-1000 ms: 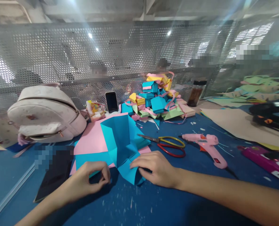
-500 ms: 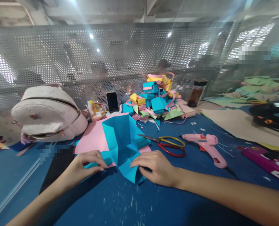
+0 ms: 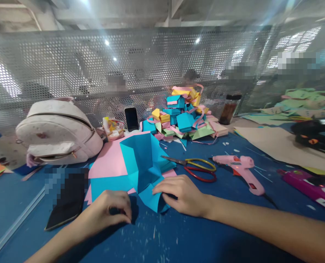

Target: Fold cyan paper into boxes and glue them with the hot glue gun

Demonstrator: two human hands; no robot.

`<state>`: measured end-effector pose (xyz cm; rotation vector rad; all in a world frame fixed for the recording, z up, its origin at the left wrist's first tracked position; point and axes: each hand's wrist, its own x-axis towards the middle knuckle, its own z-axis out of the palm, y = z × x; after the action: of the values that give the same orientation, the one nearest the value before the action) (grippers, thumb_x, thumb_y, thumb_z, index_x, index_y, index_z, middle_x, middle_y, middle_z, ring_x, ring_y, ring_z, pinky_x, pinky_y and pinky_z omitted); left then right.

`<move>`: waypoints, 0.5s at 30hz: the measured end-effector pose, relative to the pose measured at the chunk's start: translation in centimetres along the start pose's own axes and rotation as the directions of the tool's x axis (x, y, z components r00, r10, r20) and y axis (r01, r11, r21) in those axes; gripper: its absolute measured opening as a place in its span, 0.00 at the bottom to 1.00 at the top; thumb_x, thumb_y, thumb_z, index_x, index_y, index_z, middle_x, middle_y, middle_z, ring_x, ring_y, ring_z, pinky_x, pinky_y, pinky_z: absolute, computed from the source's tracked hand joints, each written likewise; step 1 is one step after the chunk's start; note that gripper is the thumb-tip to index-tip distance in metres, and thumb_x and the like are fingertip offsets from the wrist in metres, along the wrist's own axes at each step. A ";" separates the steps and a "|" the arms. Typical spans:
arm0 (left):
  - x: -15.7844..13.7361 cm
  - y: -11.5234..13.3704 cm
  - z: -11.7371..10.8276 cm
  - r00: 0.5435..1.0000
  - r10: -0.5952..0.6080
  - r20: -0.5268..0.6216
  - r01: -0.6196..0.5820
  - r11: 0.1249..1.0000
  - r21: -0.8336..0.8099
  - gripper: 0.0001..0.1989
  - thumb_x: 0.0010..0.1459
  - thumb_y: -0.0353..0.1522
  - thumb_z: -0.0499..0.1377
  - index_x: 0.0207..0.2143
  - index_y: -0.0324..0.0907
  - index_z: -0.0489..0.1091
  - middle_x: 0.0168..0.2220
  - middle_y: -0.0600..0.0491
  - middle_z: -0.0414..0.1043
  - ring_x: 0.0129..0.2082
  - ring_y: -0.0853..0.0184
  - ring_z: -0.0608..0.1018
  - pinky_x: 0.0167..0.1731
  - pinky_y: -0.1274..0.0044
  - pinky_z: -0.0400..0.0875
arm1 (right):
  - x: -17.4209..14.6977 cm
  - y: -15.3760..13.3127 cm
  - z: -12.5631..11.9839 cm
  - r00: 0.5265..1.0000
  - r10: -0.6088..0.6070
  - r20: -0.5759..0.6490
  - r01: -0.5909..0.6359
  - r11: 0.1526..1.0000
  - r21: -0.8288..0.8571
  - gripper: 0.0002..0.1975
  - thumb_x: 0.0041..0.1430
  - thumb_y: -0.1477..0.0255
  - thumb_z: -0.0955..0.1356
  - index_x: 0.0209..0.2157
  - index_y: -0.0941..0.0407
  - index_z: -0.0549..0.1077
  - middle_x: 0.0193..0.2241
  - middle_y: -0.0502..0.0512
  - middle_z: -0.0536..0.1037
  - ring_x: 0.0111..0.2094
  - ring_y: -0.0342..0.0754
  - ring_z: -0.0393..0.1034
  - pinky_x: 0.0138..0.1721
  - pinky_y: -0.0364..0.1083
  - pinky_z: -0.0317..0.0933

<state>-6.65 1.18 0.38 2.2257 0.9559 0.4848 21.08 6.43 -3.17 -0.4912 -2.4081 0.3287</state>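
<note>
A folded blue sheet of paper (image 3: 142, 153) stands partly upright in front of me, its creased panels raised and one flap bent toward me. My right hand (image 3: 179, 193) pinches that near flap, fingers on top and thumb at its edge. Just left of the fold and nearer to me, my left hand (image 3: 114, 208) hovers low over the table, apart from the paper. Its fingers are curled toward the thumb, and I see nothing between them. Pink paper (image 3: 110, 160) lies under and behind the blue sheet. Scissors (image 3: 199, 168) with yellow and red handles lie to the right.
A pink glue gun (image 3: 239, 168) and a purple tool (image 3: 307, 186) lie at right. Behind stands a pile of folded paper boxes (image 3: 184, 122), with a jar (image 3: 229, 109) beside it. At left are a white backpack (image 3: 55, 135), a dark phone (image 3: 68, 201) and another upright phone (image 3: 131, 119).
My left hand has let go of the left blue panel and drawn back toward me, uncovering that panel. The right hand has stayed on the near flap.
</note>
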 end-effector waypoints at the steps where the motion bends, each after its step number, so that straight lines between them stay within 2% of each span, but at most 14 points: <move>1: 0.0 -0.1 0.1 1.000 0.001 0.012 -0.001 1.000 -0.001 0.05 0.58 0.30 0.63 0.29 0.40 0.78 0.29 0.51 0.77 0.32 0.68 0.77 0.33 0.79 0.69 | 0.0 0.0 0.0 1.000 -0.002 -0.004 0.002 1.000 -0.001 0.12 0.60 0.79 0.64 0.42 0.54 0.76 0.40 0.50 0.82 0.39 0.47 0.77 0.39 0.44 0.68; 5: 0.2 -0.1 0.3 0.999 -0.025 0.041 0.025 1.000 0.019 0.02 0.56 0.30 0.65 0.32 0.40 0.77 0.30 0.51 0.77 0.31 0.68 0.78 0.32 0.80 0.71 | 0.0 0.0 0.0 1.000 0.004 0.000 -0.004 1.000 0.002 0.13 0.60 0.79 0.64 0.42 0.54 0.76 0.40 0.50 0.81 0.40 0.47 0.77 0.39 0.43 0.67; 8: 0.2 0.1 0.4 0.997 -0.062 0.052 0.060 0.997 0.054 0.05 0.55 0.32 0.66 0.34 0.40 0.76 0.30 0.51 0.77 0.28 0.69 0.77 0.28 0.81 0.70 | -0.1 0.0 0.1 1.000 0.011 0.001 -0.011 1.000 0.002 0.13 0.60 0.79 0.64 0.42 0.54 0.76 0.41 0.50 0.81 0.40 0.46 0.77 0.39 0.43 0.67; 15: 0.1 0.5 0.3 0.994 -0.097 0.056 0.084 0.977 0.196 0.05 0.60 0.28 0.60 0.30 0.40 0.73 0.30 0.54 0.74 0.29 0.70 0.75 0.29 0.81 0.66 | -0.1 0.0 0.1 1.000 0.013 -0.017 -0.013 1.000 0.008 0.12 0.60 0.79 0.65 0.42 0.54 0.76 0.40 0.49 0.81 0.40 0.46 0.77 0.40 0.43 0.67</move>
<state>-6.10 0.86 0.52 2.3417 1.1050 0.2862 21.05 6.42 -3.32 -0.5042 -2.3870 0.3375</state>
